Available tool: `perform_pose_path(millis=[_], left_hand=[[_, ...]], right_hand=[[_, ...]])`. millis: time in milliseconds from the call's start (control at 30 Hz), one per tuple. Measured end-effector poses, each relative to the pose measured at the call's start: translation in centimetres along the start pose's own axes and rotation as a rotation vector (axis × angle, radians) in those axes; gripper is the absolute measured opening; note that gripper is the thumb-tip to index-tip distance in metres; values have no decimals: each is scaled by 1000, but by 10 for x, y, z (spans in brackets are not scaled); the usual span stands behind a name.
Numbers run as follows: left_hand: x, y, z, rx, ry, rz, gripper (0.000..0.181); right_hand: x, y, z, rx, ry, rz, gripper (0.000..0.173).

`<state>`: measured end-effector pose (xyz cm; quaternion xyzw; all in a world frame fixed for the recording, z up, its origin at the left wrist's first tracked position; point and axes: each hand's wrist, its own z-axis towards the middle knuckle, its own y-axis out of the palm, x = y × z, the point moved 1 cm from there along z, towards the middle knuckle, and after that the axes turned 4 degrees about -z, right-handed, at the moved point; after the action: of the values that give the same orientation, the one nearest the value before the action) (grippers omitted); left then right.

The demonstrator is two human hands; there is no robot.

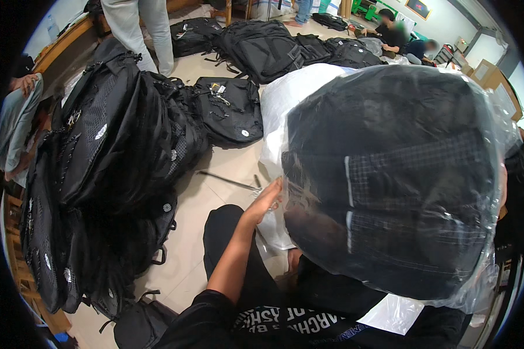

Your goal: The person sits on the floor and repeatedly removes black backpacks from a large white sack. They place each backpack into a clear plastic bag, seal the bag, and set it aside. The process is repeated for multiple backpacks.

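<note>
A large black fabric backpack [401, 174] in a clear plastic bag [484, 244] is held up close before me, over my lap. My left hand [268, 198] grips its left edge, the fingertips partly hidden against the plastic. At the far right edge a little of my right hand [503, 185] shows; the rest is hidden behind the wrapped backpack. Two light strips run along its dark checked panels. Behind it stands a full white sack [284, 118], partly covered. A small white packet [393, 312] lies on my lap below.
A tall heap of black backpacks [113, 144] stands on my left. More backpacks [257, 48] lie across the tiled floor [192, 257] ahead. One person stands near the heap [150, 35], another sits at far left [22, 113]. Cardboard boxes [493, 83] stand at right.
</note>
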<state>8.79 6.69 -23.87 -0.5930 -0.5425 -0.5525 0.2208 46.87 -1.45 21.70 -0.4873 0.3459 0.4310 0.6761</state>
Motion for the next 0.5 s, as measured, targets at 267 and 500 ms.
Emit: perform_pose_path(millis=[267,500], left_hand=[[3,21,-31,110,72,-686,81],[-8,-14,-24,315,326,-647,75]], right_hand=[[17,-9,11,-247,50,-134,106],[11,40,5,-332,183,-23,126]])
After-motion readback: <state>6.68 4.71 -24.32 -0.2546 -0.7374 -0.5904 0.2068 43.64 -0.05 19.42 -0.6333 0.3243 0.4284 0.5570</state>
